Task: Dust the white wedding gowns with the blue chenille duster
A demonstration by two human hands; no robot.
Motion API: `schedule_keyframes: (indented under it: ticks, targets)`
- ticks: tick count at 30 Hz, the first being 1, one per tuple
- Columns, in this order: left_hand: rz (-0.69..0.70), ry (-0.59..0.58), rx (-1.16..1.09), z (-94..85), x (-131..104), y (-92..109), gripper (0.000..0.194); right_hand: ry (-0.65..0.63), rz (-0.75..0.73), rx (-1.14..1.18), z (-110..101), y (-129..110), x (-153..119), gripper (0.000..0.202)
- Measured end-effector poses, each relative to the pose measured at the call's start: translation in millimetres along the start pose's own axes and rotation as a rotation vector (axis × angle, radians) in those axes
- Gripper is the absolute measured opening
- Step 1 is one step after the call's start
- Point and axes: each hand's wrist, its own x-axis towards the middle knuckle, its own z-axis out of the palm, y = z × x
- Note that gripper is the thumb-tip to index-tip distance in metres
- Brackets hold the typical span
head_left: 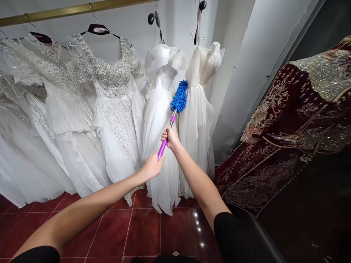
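A duster with a fluffy blue head [179, 96] and a purple handle is held out in front of me, tilted up and slightly right. My left hand [152, 166] is closed round the lower end of the handle. Higher up, near the metal section, my right hand [171, 137] grips the same handle. The blue head lies between two hanging white dresses, a strapless-looking one [159, 109] on the left and an off-white one [194, 106] on the right. It appears to touch the right dress's waist.
Several beaded white gowns [116, 109] hang from a gold rail [60, 12] at left. Black-knobbed wall hooks [202, 5] hold the two nearer dresses. A dark red embroidered garment [274, 138] stands at right. Below is a red tiled floor [145, 230].
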Motion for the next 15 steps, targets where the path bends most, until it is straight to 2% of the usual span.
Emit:
schedule_keyframes:
  ticks: [4,6,8,12,15]
  targets:
    - [0.08,0.148,0.207,-60.0,-25,-48,0.029,-0.076,-0.014,0.09,57,45,-15,0.037]
    - [0.145,0.232,0.284,-88.8,-27,-73,0.03,-0.083,-0.067,0.102,88,68,-14,0.036]
    - [0.192,0.261,0.328,-114.8,-25,-99,0.029,-0.069,-0.116,0.11,113,91,-9,0.035]
    - [0.219,0.205,0.352,-153.6,-17,-157,0.027,-0.01,-0.109,0.094,139,142,2,0.033]
    - [0.25,0.156,0.336,-169.0,-12,-201,0.028,0.067,-0.133,0.082,146,182,8,0.032]
